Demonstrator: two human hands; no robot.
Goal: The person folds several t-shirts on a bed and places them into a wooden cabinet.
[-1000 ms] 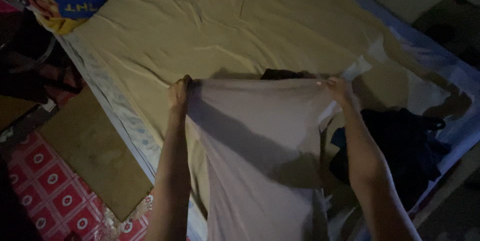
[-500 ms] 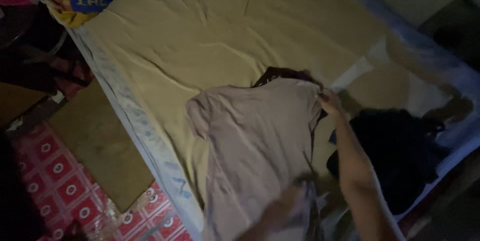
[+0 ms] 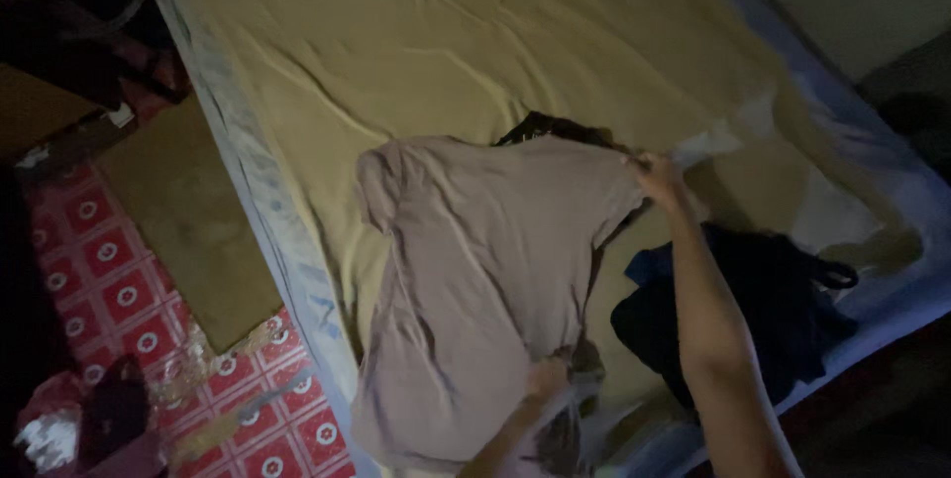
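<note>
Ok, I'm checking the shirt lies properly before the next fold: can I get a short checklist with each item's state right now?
1. Right hand grips the beige shirt at its far corner: ok.
2. Left hand has the shirt's near edge: ok, pinching it.
3. Shirt flat on the yellow sheet: not ok, rumpled, left sleeve bunched.
4. Nothing under the shirt: not ok, a dark garment peeks out at the top.
5. Dark blue clothes pile clear of the shirt: cannot tell, too dim.
</note>
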